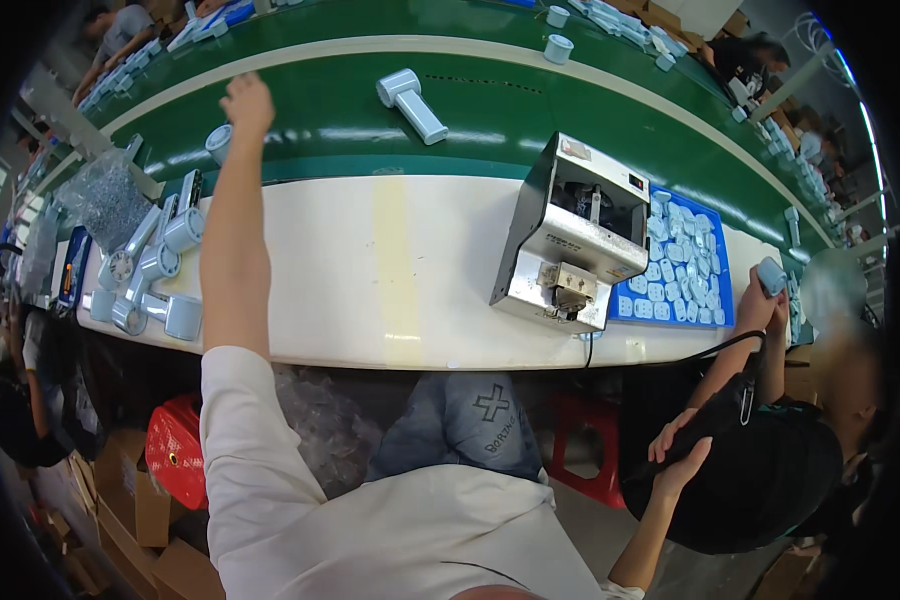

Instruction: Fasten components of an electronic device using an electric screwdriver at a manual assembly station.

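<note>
The left hand [248, 103] hangs half-open, seemingly empty; the right hand's [682, 460] grip is unclear. Right of the left hand, the nearer one, lies a pale-blue handheld unit [412, 105], long axis slanting rightward toward the person.

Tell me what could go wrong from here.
The left hand is over the green belt, close to a pale blue cylindrical part; a careless brush might tip or shift it.

The left forearm passes beside a heap of pale blue parts, some near the table's front edge; pulling back carelessly could knock one down.
</note>
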Demonstrator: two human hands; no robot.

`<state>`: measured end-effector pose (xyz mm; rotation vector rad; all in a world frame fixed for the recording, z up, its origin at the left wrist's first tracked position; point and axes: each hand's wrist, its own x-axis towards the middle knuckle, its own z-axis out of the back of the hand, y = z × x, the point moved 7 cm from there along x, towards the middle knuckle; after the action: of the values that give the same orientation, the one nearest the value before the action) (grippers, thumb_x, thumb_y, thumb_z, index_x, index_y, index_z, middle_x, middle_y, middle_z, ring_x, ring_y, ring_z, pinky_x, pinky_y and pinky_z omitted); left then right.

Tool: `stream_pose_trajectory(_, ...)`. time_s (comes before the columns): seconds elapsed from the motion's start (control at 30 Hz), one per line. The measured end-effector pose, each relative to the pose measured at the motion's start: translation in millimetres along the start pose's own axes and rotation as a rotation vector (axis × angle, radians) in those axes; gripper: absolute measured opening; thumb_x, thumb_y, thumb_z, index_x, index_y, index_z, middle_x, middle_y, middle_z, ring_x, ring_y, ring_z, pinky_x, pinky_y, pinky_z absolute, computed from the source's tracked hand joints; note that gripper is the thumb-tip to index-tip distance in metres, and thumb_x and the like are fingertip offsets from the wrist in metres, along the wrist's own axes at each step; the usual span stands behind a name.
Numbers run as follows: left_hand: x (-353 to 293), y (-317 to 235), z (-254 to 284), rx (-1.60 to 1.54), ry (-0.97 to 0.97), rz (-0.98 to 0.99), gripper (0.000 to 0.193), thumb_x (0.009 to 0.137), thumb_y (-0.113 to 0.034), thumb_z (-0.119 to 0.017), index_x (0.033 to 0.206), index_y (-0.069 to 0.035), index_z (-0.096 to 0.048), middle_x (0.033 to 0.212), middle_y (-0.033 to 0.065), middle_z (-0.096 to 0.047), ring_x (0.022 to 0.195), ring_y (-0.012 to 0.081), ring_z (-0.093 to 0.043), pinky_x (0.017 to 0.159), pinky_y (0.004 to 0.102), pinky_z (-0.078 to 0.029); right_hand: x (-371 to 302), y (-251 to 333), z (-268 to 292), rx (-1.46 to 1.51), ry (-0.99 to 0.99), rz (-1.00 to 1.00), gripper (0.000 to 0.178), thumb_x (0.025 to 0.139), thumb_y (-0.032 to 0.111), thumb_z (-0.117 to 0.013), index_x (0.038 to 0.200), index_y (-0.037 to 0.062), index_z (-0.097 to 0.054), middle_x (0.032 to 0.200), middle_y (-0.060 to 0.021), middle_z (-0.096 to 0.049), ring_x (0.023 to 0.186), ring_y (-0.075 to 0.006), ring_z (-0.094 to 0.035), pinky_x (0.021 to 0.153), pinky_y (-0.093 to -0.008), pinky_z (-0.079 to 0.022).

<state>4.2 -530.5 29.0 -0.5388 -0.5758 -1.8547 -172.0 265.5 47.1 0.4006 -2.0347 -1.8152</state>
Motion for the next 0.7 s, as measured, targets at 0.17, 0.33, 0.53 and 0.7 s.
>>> stream_pose_trajectory(0.17, -24, 50, -39, -0.195, 0.354, -0.004, 0.046, 0.08, -0.027, -0.062, 0.116, -0.001, -0.054, 0.107, 0.0217, -0.063, 0.096, 0.0366, -0.063, 0.083, 0.0444, -0.049, 8, -11, 3, -0.042, -0.051, -0.091, 0.05, 0.086, 0.056, -0.047, 0.09, 0.0064, -0.042, 0.06, -0.0012, -0.038, 0.038, -0.0105, -0.034, 0.036, -0.0244, -0.031)
stream_pose_trajectory(0.33, -34, 36, 37, -1.231, 0.227, 0.132, 0.065, 0.075, -0.031, -0.074, 0.126, 0.001, -0.05, 0.113, 0.0158, -0.062, 0.099, 0.0237, -0.061, 0.085, 0.0322, -0.046, 58, 17, -21, -0.292, -0.105, -0.064, 0.021, 0.085, 0.016, -0.064, 0.092, 0.0018, -0.051, 0.062, -0.0027, -0.047, 0.039, -0.0079, -0.039, 0.036, -0.0231, -0.031)
stream_pose_trajectory(0.53, -164, -61, 228, -1.78, 0.16, -0.194, 0.037, 0.08, -0.011, -0.07, 0.111, -0.002, -0.052, 0.099, 0.0056, -0.06, 0.092, 0.0133, -0.057, 0.083, 0.0288, -0.045, 155, 20, -43, -0.799, 0.042, -0.022, 0.023, 0.076, 0.016, -0.074, 0.089, 0.0019, -0.062, 0.053, 0.0017, -0.05, 0.04, -0.006, -0.045, 0.038, -0.0225, -0.033)
stream_pose_trajectory(0.7, -304, -122, 301, -2.2, 0.517, -0.201, 0.043, 0.086, -0.026, -0.063, 0.117, -0.003, -0.044, 0.09, 0.005, -0.056, 0.084, 0.0136, -0.054, 0.078, 0.029, -0.044, 194, -7, -73, -1.304, 0.268, 0.271, 0.037, 0.066, 0.023, -0.079, 0.092, 0.0016, -0.063, 0.067, -0.0097, -0.061, 0.057, -0.0188, -0.059, 0.055, -0.0313, -0.045)
